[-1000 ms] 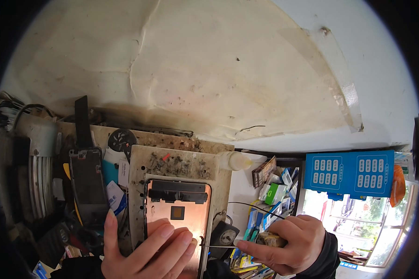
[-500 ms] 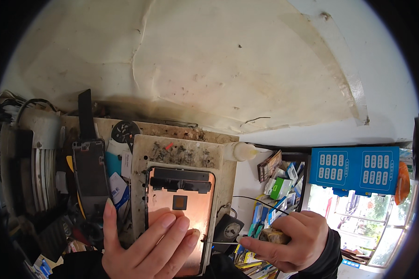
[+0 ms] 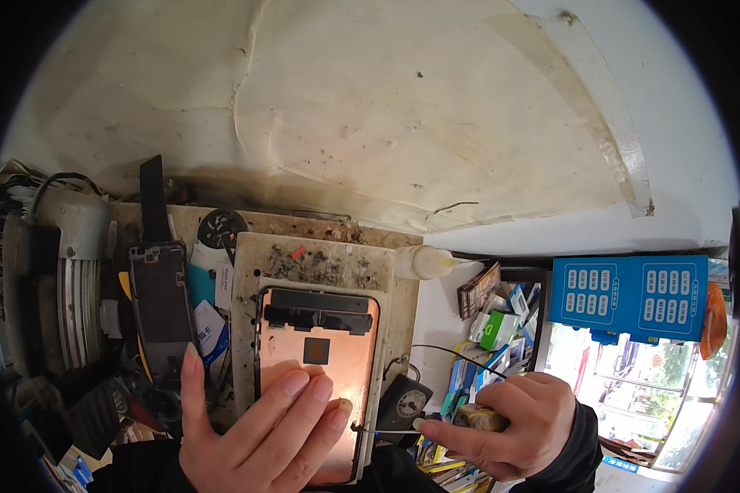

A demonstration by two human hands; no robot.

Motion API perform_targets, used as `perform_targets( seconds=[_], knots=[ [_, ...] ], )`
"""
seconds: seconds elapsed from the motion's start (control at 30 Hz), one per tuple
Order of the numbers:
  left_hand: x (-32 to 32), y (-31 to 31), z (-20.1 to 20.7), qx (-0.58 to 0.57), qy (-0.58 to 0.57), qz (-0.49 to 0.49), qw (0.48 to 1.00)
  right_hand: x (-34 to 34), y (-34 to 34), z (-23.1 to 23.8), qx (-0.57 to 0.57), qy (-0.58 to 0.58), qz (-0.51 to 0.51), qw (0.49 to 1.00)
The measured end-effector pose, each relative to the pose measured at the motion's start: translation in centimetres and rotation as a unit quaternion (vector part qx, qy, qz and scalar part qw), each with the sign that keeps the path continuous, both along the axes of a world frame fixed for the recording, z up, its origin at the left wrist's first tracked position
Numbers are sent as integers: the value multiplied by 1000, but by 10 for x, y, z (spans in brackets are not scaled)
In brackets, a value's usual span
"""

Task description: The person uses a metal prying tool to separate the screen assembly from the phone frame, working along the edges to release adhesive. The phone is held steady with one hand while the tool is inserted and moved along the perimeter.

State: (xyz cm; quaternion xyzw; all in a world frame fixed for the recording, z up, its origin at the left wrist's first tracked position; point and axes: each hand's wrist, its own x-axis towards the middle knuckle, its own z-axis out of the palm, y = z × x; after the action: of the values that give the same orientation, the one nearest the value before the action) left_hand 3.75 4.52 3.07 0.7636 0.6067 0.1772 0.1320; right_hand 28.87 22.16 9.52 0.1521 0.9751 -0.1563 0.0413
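Lying under partly spread left hand (image 3: 251, 440): copper-coloured phone panel (image 3: 349, 361), far end exposed. Right hand (image 3: 522, 423), clenched round thin-shafted tool (image 3: 480, 417), sits right of panel, tip at its edge.

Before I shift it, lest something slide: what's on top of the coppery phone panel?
Left hand, black strip and dark square; a metal shaft reaches the panel at its right edge. Anything the hand covers is hidden.
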Motion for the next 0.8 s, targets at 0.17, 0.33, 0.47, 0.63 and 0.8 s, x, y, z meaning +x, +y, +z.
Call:
perform_targets(
  seconds=[0.17,0.33,0.47,0.63,0.8],
  knots=[
    [1,0,-1,11,11,3,1000,-1,-1,0,0,-4,8,1000],
    [3,0,-2,18,11,9,1000,-1,-3,1,-6,-9,10,1000],
    [4,0,-3,23,13,14,1000,0,-3,-1,-10,-5,17,1000],
    [4,0,-1,20,18,14,1000,2,-5,-6,-7,20,15,1000],
    [3,0,0,19,23,11,999,2,-7,-7,-16,30,13,999]
  ],
)
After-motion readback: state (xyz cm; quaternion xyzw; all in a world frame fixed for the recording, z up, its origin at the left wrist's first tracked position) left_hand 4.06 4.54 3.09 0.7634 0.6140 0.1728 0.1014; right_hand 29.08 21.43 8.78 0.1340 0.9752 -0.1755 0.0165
